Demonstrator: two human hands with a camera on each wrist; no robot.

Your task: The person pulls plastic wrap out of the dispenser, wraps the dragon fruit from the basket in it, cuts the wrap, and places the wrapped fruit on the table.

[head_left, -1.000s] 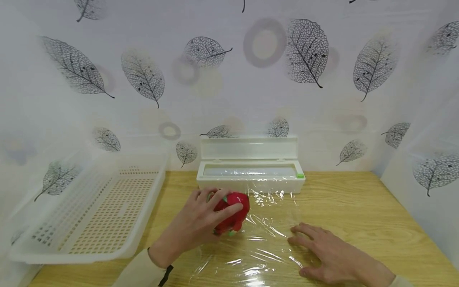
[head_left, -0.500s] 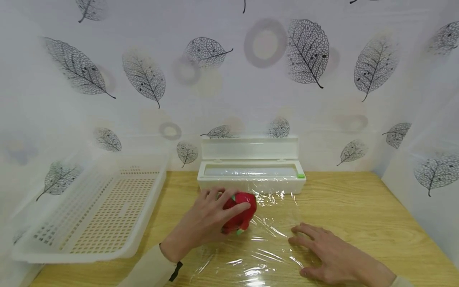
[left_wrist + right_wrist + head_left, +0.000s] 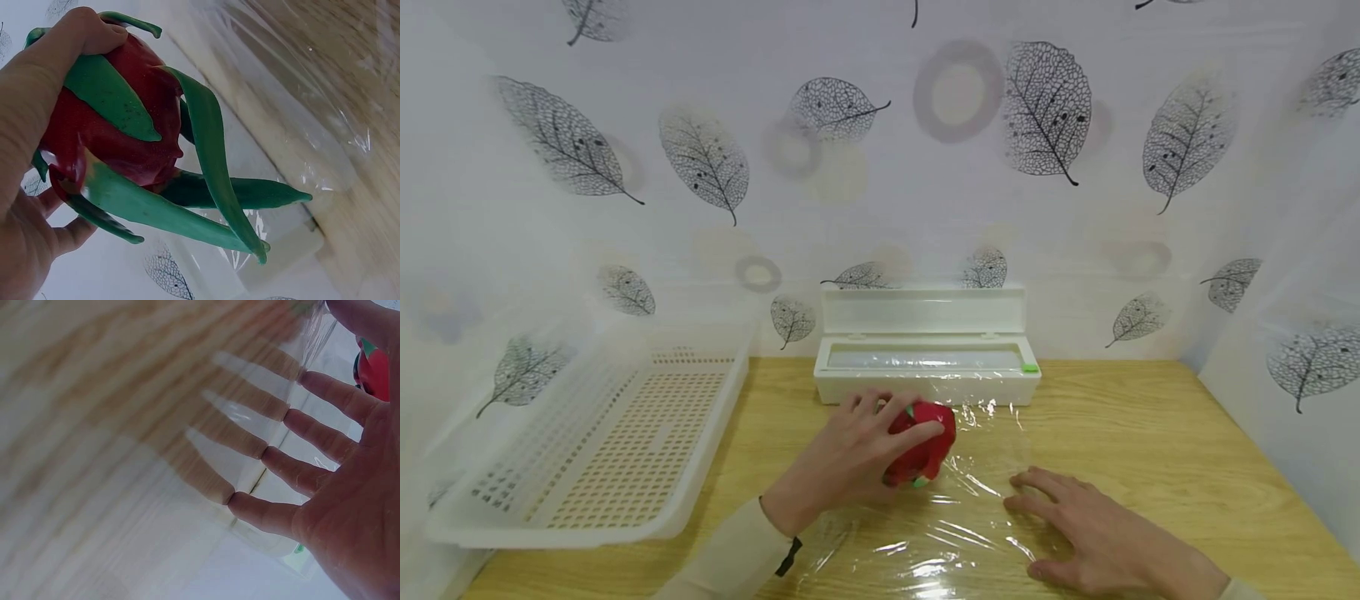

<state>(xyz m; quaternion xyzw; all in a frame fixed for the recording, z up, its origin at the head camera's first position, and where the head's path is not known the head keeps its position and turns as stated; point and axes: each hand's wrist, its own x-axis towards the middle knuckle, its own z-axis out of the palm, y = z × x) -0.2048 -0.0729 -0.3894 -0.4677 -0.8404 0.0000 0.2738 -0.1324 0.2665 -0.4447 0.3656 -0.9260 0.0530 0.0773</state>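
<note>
White glare streaks the clear plastic film point(image 3: 940, 533).

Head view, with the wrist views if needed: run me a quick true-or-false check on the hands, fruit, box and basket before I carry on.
1. The left hand holds the red fruit. True.
2. The white box has its lid open. True.
3. The white basket is left of the box. True.
4. The fruit lies in the basket. False: it is in the left hand.
5. The right hand also grips the fruit. False: it lies at the right edge of the clear film, fingers spread.
</note>
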